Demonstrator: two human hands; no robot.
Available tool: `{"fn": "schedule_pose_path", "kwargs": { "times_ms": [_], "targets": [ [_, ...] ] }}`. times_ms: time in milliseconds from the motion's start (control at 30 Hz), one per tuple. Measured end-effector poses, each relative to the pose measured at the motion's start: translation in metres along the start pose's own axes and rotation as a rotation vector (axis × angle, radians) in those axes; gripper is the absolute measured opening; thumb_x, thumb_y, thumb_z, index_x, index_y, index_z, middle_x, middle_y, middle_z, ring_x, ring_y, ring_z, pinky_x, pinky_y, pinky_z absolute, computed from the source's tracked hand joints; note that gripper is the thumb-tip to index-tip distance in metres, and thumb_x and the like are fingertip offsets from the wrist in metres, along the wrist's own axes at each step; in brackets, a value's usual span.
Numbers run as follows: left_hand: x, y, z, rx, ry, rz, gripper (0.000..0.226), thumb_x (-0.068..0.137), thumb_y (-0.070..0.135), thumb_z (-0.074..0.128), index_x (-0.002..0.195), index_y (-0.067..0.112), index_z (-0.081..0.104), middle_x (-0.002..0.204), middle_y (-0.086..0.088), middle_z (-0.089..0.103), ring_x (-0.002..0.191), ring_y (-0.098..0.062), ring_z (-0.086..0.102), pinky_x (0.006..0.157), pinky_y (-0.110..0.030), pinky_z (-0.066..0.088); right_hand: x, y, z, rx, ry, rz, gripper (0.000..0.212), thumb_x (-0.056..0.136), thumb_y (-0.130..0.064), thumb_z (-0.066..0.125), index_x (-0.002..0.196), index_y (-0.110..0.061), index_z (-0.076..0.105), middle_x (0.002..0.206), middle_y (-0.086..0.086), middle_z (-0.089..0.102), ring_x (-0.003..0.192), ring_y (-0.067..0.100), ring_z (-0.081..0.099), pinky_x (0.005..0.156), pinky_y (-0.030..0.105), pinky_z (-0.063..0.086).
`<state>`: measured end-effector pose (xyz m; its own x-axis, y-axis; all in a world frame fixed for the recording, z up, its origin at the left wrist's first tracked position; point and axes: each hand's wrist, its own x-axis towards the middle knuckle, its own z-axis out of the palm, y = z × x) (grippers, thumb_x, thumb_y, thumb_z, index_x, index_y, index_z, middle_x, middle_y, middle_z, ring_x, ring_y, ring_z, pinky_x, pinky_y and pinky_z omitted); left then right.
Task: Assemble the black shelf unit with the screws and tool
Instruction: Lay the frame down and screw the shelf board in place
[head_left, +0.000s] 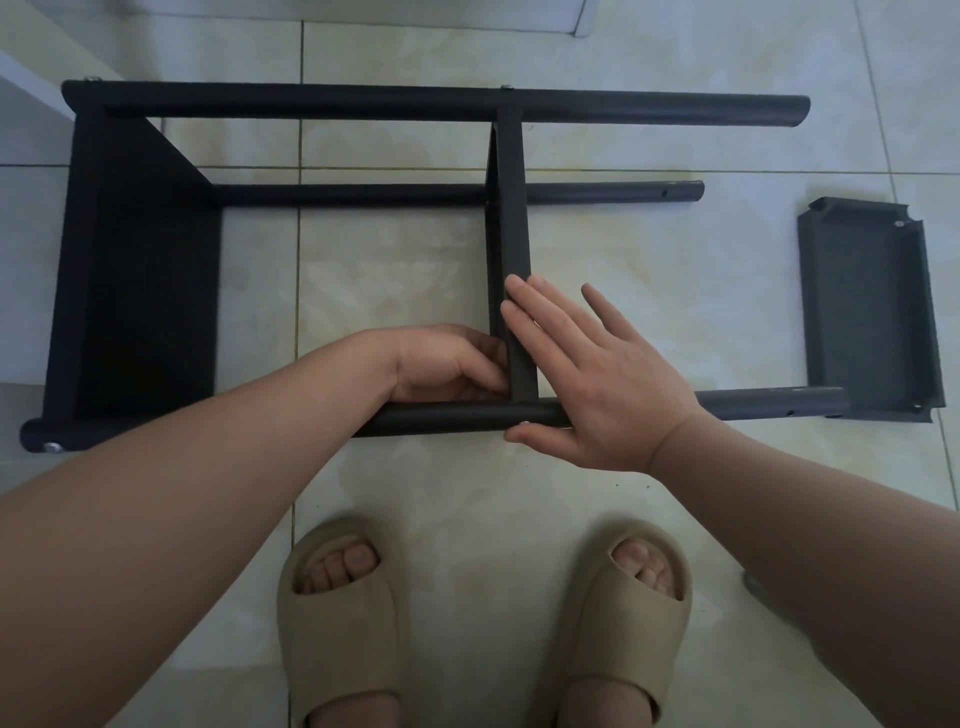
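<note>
Shelf unit (363, 104) lies on its side on the tile floor (623, 62), poles running left to right. That puts the joints facing up and outward, within reach.

- End shelf (145, 291) at the left looks fixed already, with screw heads showing at its corners.
- Middle shelf (511, 208) stands crosswise between the far pole and the near pole (457, 415).
- Left hand (441, 364): fingers curled against the left face of the middle shelf right at the joint, gripping it. Probably holding the corner square to the pole.
- Right hand (597, 384): flat, fingers straight, pressed on the shelf's right edge and holding nothing. The thumb sits under the near pole, beside a screw (524, 423) in the pole's outer side.
- Read: the two hands clamp the shelf from both sides so its hole stays lined up with the pole while that screw seats.
- Loose shelf (872, 312) waits at the free end of the poles, its near corner at the near pole's tip. Likely the next one to go on.
- No tool in view.
</note>
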<state>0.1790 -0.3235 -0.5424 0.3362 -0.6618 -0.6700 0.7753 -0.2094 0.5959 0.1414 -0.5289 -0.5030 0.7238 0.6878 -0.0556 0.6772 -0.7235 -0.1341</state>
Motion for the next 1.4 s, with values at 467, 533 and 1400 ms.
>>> {"fn": "schedule_pose_path", "kwargs": {
  "times_ms": [467, 533, 1400],
  "targets": [
    [0.0004, -0.0023, -0.0018, 0.09, 0.063, 0.033, 0.018, 0.092, -0.009, 0.053, 0.09, 0.003, 0.066, 0.077, -0.009, 0.069, 0.067, -0.018, 0.068, 0.064, -0.025, 0.054, 0.0002, -0.0002, 0.0001, -0.006, -0.01, 0.007, 0.097, 0.093, -0.074, 0.038, 0.158, -0.003, 0.026, 0.168, 0.011, 0.015, 0.156, 0.026, 0.014, 0.121, 0.057, 0.023],
    [-0.0001, -0.0014, -0.0015, 0.066, 0.054, 0.03, 0.018, 0.092, -0.011, 0.051, 0.102, -0.002, 0.062, 0.085, -0.014, 0.067, 0.071, -0.02, 0.068, 0.066, -0.026, 0.055, 0.0001, -0.0002, -0.0002, -0.004, -0.007, 0.008, 0.097, 0.093, -0.074, 0.038, 0.158, -0.003, 0.026, 0.168, 0.011, 0.015, 0.156, 0.027, 0.014, 0.121, 0.057, 0.023],
    [-0.0026, 0.0005, 0.0003, 0.006, 0.015, 0.027, 0.02, 0.092, -0.013, 0.049, 0.104, -0.003, 0.061, 0.082, -0.013, 0.069, 0.072, -0.021, 0.071, 0.067, -0.027, 0.057, 0.0, -0.0001, 0.0013, -0.017, 0.005, 0.005, 0.097, 0.093, -0.074, 0.039, 0.158, -0.003, 0.027, 0.168, 0.012, 0.016, 0.156, 0.027, 0.016, 0.121, 0.057, 0.025]
  ]
}}
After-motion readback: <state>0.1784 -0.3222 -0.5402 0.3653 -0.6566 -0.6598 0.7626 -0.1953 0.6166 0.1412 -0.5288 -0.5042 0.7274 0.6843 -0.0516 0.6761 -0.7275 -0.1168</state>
